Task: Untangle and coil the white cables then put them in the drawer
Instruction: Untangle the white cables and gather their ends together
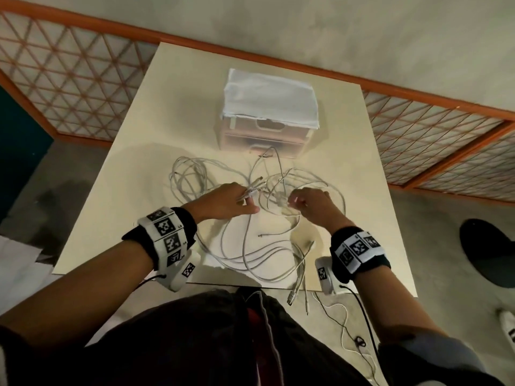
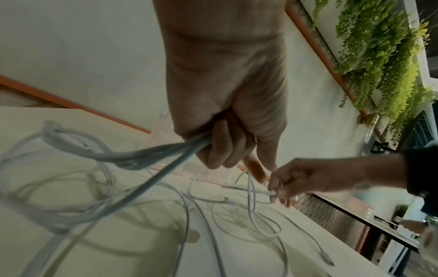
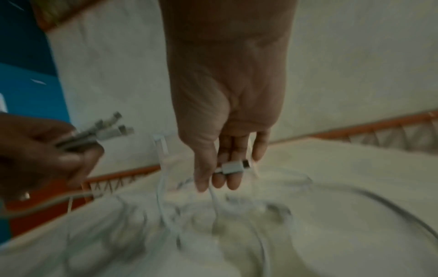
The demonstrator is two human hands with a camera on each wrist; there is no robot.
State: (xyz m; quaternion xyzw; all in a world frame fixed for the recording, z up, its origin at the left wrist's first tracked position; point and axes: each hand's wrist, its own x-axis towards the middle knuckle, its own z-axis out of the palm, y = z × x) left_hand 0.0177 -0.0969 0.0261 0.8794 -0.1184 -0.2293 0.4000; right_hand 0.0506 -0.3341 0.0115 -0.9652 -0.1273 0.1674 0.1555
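White cables (image 1: 250,246) lie tangled across a pale bench (image 1: 117,190), some ends hanging over its near edge. The left hand (image 1: 228,200) has its grip curled around a bundle of cable ends. The right hand (image 1: 309,203) pinches one plug (image 3: 234,166) between thumb and fingers. Behind the tangle stands a drawer unit (image 1: 267,135), cloth (image 1: 270,98) draped on top.
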